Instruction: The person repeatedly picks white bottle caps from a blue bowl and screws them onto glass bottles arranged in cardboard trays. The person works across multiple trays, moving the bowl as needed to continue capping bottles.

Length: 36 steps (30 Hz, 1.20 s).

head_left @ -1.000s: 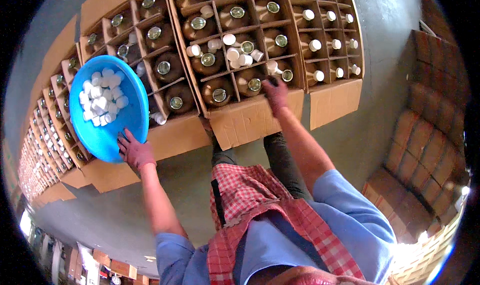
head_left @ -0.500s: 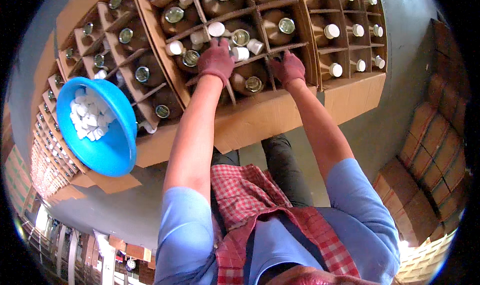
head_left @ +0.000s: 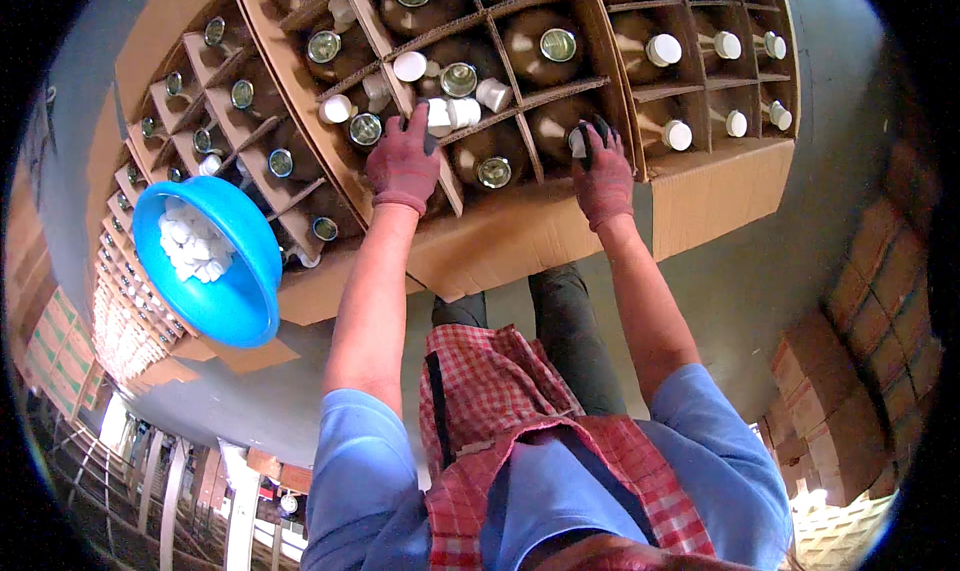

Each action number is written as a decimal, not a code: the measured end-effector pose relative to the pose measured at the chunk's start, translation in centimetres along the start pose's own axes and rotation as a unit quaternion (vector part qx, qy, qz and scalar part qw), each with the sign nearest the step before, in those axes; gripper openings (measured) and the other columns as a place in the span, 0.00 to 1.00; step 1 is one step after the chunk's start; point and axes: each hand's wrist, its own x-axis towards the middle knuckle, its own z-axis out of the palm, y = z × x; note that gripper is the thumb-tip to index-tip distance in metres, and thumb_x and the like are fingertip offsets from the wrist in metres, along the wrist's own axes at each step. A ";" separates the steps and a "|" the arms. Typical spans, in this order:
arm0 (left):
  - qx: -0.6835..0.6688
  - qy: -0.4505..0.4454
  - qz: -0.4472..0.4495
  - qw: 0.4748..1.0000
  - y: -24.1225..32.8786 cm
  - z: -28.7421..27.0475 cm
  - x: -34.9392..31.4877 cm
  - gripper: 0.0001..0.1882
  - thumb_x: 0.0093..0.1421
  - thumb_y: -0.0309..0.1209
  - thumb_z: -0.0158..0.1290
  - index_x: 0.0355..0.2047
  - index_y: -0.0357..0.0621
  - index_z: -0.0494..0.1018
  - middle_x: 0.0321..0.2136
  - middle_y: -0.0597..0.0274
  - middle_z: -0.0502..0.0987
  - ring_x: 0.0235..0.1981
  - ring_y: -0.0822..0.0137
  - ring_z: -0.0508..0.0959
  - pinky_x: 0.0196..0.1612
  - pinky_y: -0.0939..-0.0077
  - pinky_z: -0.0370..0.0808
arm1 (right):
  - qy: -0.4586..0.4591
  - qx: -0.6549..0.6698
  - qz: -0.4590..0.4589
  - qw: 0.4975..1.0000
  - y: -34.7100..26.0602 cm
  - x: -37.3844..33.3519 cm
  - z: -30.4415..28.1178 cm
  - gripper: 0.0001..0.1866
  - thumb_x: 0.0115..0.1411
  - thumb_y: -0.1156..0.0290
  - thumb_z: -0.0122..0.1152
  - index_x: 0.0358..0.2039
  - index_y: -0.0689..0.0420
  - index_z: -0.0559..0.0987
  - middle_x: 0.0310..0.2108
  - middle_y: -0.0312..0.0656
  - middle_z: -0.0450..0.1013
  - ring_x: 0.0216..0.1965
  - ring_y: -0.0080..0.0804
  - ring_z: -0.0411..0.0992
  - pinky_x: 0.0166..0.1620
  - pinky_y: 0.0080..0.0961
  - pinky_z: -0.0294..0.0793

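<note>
Both my hands wear dark red gloves with black fingertips, above a divided cardboard carton (head_left: 440, 261) of large glass bottles. My left hand (head_left: 403, 166) is over a cardboard divider, fingers apart, the fingertips close beside loose white caps (head_left: 450, 116). I see nothing held in it. At the carton's near right compartment, my right hand (head_left: 603, 176) closes its thumb and fingers around the top of a bottle (head_left: 553, 126). A pale bit shows between the fingers; whether it is a cap or the glass rim I cannot tell. An uncapped bottle (head_left: 493, 173) stands between my hands.
A blue basin (head_left: 262, 261) of white caps (head_left: 190, 246) rests on the cartons at left. More uncapped bottles (head_left: 280, 163) stand beneath and beyond it. The carton on the right holds bottles with white caps (head_left: 664, 49). Stacked cardboard boxes (head_left: 830, 371) stand at far right.
My left hand has drawn back toward me from the loose caps. My right hand has turned more upright, and its fingers now show around the bottle top. The whole view has shifted slightly.
</note>
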 end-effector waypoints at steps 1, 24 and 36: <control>-0.005 0.033 0.002 0.999 0.3 -0.1 0.3 0.33 0.45 0.34 0.58 0.54 0.63 0.62 0.47 0.52 0.67 0.38 0.49 0.76 0.38 0.58 0.75 | -0.003 0.058 0.035 0.998 -0.4 0.3 0.3 0.26 0.48 0.69 0.62 0.50 0.47 0.70 0.53 0.43 0.65 0.53 0.47 0.63 0.52 0.36 0.67; 0.018 -0.002 0.001 1.000 -3.9 3.1 -13.1 0.30 0.49 0.31 0.56 0.54 0.47 0.62 0.57 0.51 0.58 0.54 0.48 0.63 0.54 0.56 0.63 | 0.040 0.154 -0.095 0.983 -3.7 4.1 -1.5 0.22 0.50 0.59 0.62 0.44 0.55 0.74 0.41 0.48 0.72 0.40 0.46 0.72 0.42 0.34 0.72; 0.052 -0.152 -0.144 0.976 -1.3 3.8 -6.5 0.29 0.46 0.47 0.57 0.48 0.51 0.67 0.49 0.56 0.65 0.55 0.53 0.62 0.54 0.51 0.61 | -0.212 -0.274 -0.118 0.930 -12.5 9.3 3.1 0.21 0.53 0.61 0.56 0.46 0.55 0.67 0.41 0.48 0.71 0.39 0.45 0.74 0.38 0.40 0.74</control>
